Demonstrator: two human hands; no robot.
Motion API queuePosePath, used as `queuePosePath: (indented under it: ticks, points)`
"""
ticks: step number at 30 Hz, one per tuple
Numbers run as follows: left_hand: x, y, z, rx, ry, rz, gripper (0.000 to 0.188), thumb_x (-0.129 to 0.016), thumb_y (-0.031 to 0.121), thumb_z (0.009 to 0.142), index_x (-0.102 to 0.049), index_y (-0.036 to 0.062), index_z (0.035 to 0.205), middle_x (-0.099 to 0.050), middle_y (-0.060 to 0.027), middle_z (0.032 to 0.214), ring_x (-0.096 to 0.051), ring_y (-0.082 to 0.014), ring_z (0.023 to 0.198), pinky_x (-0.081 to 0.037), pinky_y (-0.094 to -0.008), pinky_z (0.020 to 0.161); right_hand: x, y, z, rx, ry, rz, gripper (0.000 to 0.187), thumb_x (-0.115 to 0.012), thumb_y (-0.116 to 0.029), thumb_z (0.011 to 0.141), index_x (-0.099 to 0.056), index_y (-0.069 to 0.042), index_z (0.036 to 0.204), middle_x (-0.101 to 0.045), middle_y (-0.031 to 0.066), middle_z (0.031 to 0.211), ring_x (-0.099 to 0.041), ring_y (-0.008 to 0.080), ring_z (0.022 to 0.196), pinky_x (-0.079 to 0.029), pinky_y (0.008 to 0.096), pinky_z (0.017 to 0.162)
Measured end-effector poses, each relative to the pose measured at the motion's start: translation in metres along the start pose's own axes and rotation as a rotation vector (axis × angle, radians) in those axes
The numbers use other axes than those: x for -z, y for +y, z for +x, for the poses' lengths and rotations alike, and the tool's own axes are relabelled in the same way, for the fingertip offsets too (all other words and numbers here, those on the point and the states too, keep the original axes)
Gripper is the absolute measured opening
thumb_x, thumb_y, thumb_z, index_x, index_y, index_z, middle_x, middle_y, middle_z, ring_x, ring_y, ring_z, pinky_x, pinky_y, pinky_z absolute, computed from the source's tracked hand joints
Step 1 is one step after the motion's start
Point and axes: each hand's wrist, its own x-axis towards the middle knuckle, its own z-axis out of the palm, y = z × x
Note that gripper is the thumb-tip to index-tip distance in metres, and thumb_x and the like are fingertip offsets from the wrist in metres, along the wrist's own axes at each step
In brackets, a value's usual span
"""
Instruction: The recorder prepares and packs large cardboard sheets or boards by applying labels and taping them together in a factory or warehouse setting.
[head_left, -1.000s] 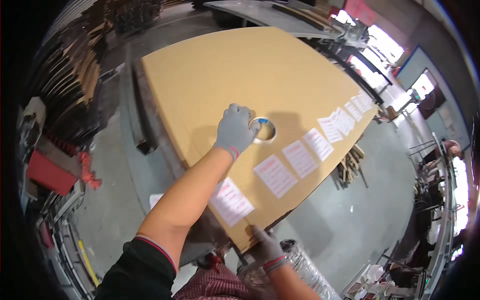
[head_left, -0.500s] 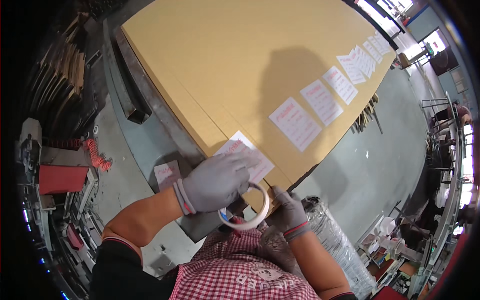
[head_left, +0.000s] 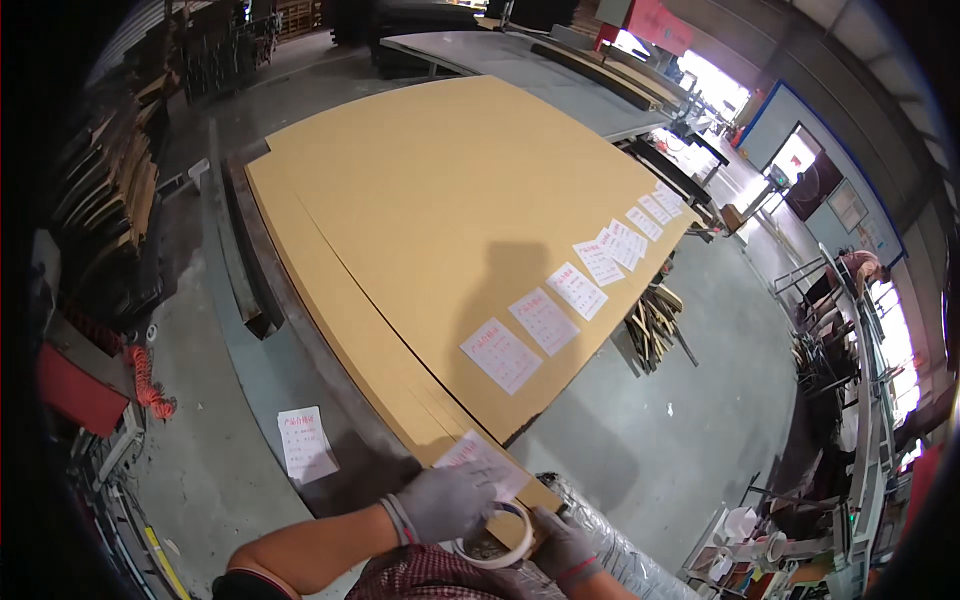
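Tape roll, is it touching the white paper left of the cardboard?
Apart: the head view shows the left hand between the tape roll and the white paper.

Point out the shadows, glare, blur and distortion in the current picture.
Head view: a shadow darkens part of the cardboard sheet and its nearer labels; bright glare washes out the opening at upper right; the left hand looks slightly soft; fisheye bending curves the sheet's long left edge, and corners go black.

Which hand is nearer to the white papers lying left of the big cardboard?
The left hand. It is lower in the picture and to the right of the papers, not touching them; the right hand is farther right, at the cardboard.
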Motion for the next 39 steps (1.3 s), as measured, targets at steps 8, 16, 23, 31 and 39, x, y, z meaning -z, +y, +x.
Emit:
queuePosePath:
  ticks: [8, 16, 23, 31, 39]
  points:
    - [-0.045, 0.047, 0.015, 0.049, 0.104, 0.049, 0.025, -0.056, 0.026, 0.086, -0.062, 0.0023, 0.087, -0.059, -0.0172, 0.119, -0.053, -0.0288, 0.114, -0.043, -0.0389, 0.095, 0.077, -0.069, -0.054, 0.002, -0.068, -0.601, 0.029, -0.052, -0.020, 0.095, -0.053, -0.001, 0.117, -0.059, 0.0137, 0.101, -0.060, 0.0206, 0.091, -0.049, 0.0370, 0.080]
    - [0.012, 0.074, 0.045, 0.178, -0.186, -0.179, 0.027, -0.049, 0.025, 0.090, -0.066, 0.0042, 0.095, -0.065, -0.0178, 0.093, -0.061, -0.0339, 0.087, -0.049, -0.0402, 0.078, -0.022, -0.136, -0.079, 1.050, -1.040, -1.556, 0.038, -0.059, -0.016, 0.090, -0.051, -0.003, 0.124, -0.050, 0.0224, 0.127, -0.048, 0.0306, 0.119, -0.038, 0.0389, 0.099]
    - [0.002, 0.067, -0.003, 0.419, 0.165, -1.160, 0.019, -0.057, 0.013, 0.090, -0.063, -0.0039, 0.095, -0.062, -0.0016, 0.087, -0.055, -0.0091, 0.081, -0.047, -0.0239, 0.073, -0.005, -0.140, -0.072, 0.390, -0.733, -0.779, 0.014, -0.058, -0.010, 0.092, -0.063, 0.003, 0.092, -0.062, 0.0056, 0.089, -0.056, 0.0101, 0.073, -0.045, 0.0226, 0.064]
    - [-0.029, 0.071, -0.012, 0.517, 0.284, -1.112, 0.039, -0.058, 0.009, 0.084, -0.053, -0.0027, 0.121, -0.061, -0.0036, 0.094, -0.057, -0.0120, 0.082, -0.048, -0.0245, 0.072, -0.013, -0.128, -0.051, 0.439, -0.818, -0.963, 0.010, -0.064, -0.007, 0.086, -0.065, 0.003, 0.088, -0.063, 0.0088, 0.090, -0.056, 0.0111, 0.075, -0.044, 0.0240, 0.065]
    - [-0.024, 0.063, -0.014, 0.362, 0.231, -0.443, 0.018, -0.056, 0.011, 0.078, -0.059, -0.0027, 0.089, -0.058, -0.0193, 0.071, -0.060, -0.0245, 0.062, -0.048, -0.0327, 0.062, -0.031, -0.126, -0.041, 0.736, -1.010, -1.305, 0.021, -0.078, -0.010, 0.070, -0.066, 0.000, 0.083, -0.063, 0.0122, 0.081, -0.060, 0.0236, 0.078, -0.048, 0.0350, 0.071]
